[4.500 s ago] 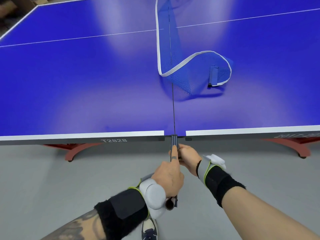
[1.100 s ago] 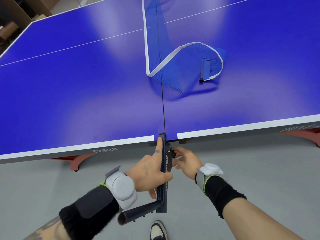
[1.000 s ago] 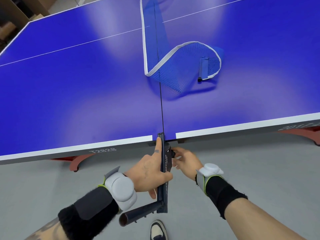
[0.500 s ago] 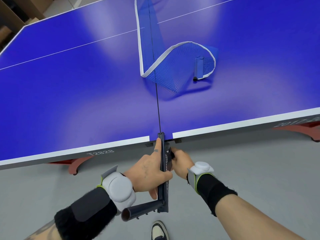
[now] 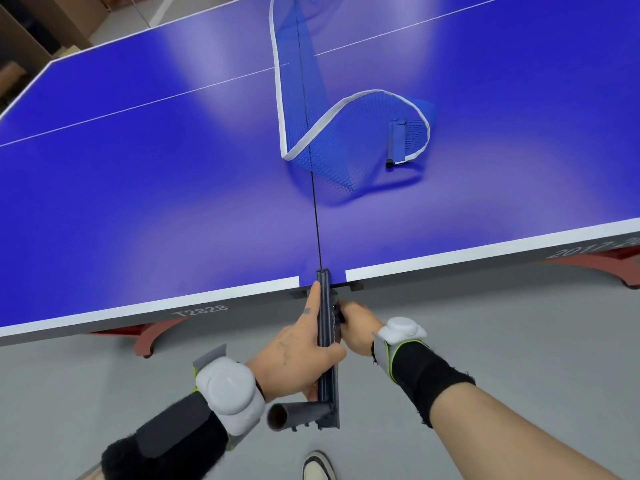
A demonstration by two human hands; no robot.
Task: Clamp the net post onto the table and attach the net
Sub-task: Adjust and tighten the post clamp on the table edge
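Indoor games or sports room, with a look of storage at one side. Grounds as follows.

- Full-size blue table (image 5: 138, 202) for table tennis, with white edge bands and a thin white centre line, filling most of the view.
- Marking "T2828" (image 5: 201, 310) printed on the grey side rail.
- Curved red legs (image 5: 149, 337) beneath.
- Blue mesh net (image 5: 346, 133) with white top band, lying partly slack on the playing surface.
- Smooth, plain grey floor (image 5: 519, 323), bare of any covering.
- Brown cardboard boxes (image 5: 69, 19) past the far left corner.
- Broad pale glare patches (image 5: 194, 53) on the tabletop, consistent with overhead indoor lighting.
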